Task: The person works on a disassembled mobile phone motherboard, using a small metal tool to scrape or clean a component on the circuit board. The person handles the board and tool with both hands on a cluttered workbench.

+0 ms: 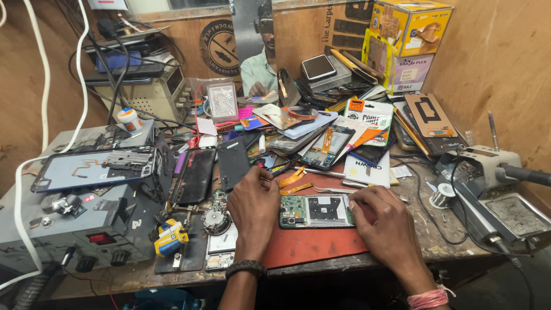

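An opened phone (317,210) lies flat on a red mat (313,244), its green circuit board and metal shield showing. My left hand (253,206) rests at the phone's left end with fingers curled against it. At the right end, my right hand (385,224) pinches the phone's edge with its fingertips. Orange flex cables (294,179) lie just behind the phone. Tweezers (338,172) lie beside them. Whether either hand holds a small tool is hidden.
A grey power supply (74,229) with a phone frame (94,166) on top stands at the left. A soldering station (493,166) and solder reel (441,198) sit at the right. Phone parts, screens and boxes (410,28) crowd the back. A mirror (258,46) reflects a person.
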